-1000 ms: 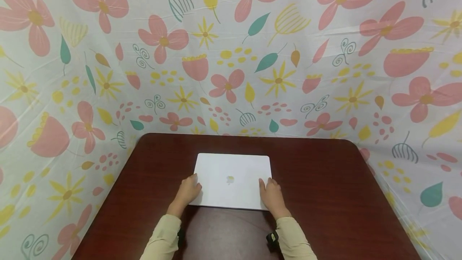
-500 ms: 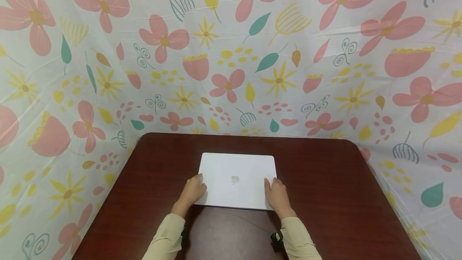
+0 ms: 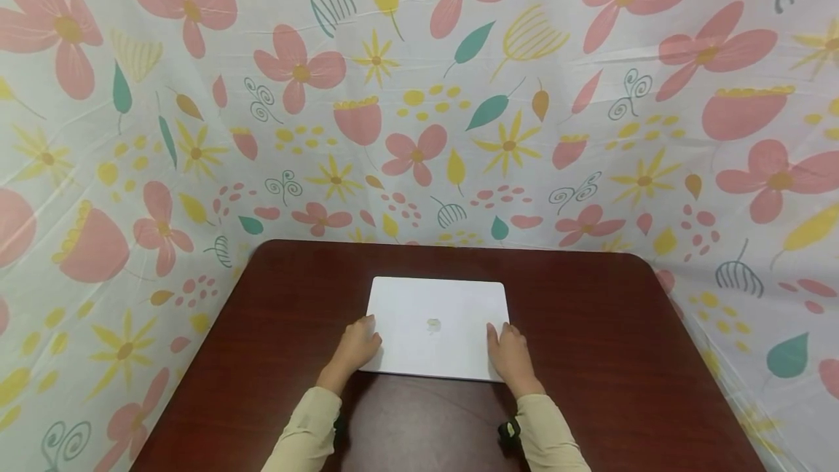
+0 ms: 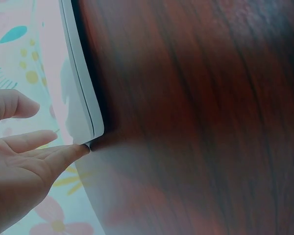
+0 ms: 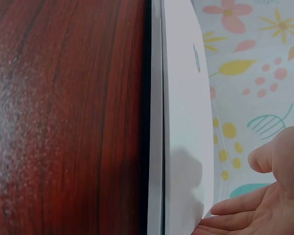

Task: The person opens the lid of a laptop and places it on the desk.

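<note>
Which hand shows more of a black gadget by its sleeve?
The right hand: its gadget shows a yellowish spot; by the left hand, only a dark sliver peeks past the sleeve.

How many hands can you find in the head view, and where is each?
2. The left hand is at the left side of the closed laptop; the right hand is at its right side.

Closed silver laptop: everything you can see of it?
The closed silver, metal-looking rectangular laptop has rounded corners, a small shiny logo mid-lid and a thin dark seam along its near edge. It sits lid up, roughly level, near the middle of the dark red-brown wood-grain table; full contact underneath is unclear. A bare left hand touches its left side, a bare right hand its right.
</note>
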